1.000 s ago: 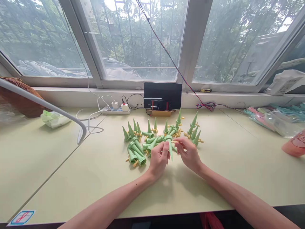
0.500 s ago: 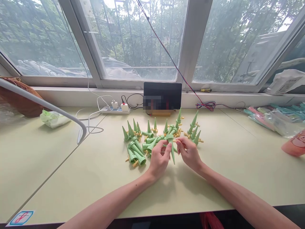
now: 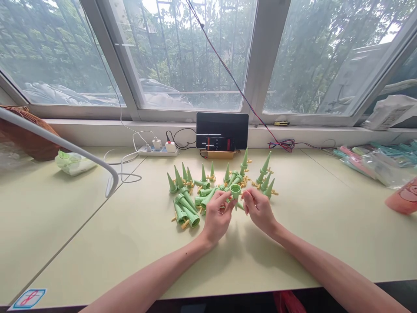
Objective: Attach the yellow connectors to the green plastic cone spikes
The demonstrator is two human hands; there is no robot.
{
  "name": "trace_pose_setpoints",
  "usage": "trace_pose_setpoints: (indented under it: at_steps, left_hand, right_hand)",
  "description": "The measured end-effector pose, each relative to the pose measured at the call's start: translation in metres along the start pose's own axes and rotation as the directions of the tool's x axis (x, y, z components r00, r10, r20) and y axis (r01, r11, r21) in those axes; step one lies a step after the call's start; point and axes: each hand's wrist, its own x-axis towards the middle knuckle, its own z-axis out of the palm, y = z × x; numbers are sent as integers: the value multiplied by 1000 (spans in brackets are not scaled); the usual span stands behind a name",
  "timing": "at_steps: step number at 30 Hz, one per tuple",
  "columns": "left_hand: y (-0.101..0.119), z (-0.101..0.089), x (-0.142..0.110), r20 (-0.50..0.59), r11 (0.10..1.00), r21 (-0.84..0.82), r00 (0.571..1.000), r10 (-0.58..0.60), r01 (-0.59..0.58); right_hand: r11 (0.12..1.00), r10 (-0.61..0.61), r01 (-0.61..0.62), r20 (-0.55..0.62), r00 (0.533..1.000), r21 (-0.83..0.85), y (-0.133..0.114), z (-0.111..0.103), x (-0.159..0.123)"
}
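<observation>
A green plastic watering spike (image 3: 235, 191) is held between the fingertips of my left hand (image 3: 217, 217), its round open cup turned up towards me and its point downward. On its right side my right hand (image 3: 259, 211) pinches the small yellow valve, mostly hidden by the fingers. Just beyond my hands, more green watering spikes (image 3: 186, 201) lie in a loose pile, many with yellow valves fitted. Several others (image 3: 265, 163) stand point up behind and to the right of the pile.
A black tablet (image 3: 222, 124) with a phone (image 3: 220, 144) before it leans near the window. A power strip (image 3: 158, 151) and cables lie left of it. A grey lamp arm (image 3: 112, 178) reaches in from the left; plastic bags (image 3: 374, 167) and a pink cup (image 3: 402, 198) are at right.
The held spike has been tipped so that its open cup now faces me; before, its side and point showed. Both hands stay in nearly the same place.
</observation>
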Motion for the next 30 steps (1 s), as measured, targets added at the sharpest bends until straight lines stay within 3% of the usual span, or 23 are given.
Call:
trace_pose_setpoints:
  at_steps: [4,9,12,19,30]
  left_hand:
    - [-1,2,-1,9,1000,6,1000,-7,7]
    - [2,4,-2,-41,988,-82,990,-134,130]
    - [1,4,-2,-13,977,-135,985,-170,167]
    - [0,4,-1,49,938,-283,980,-192,198]
    - [8,2,1,57,916,-325,972,-227,233]
  right_hand:
    - [1000,-17,17,-12,1000,-11,-2,1,0]
    - [998,-62,62,-67,996,-9,-4,3,-4]
    - [996,-87,85,-82,993,-23,-4,3,-4]
    - [993,-106,106,-1,994,-55,-4,2,-3]
    - [993,-114,114,47,992,-8,-2,2,-5]
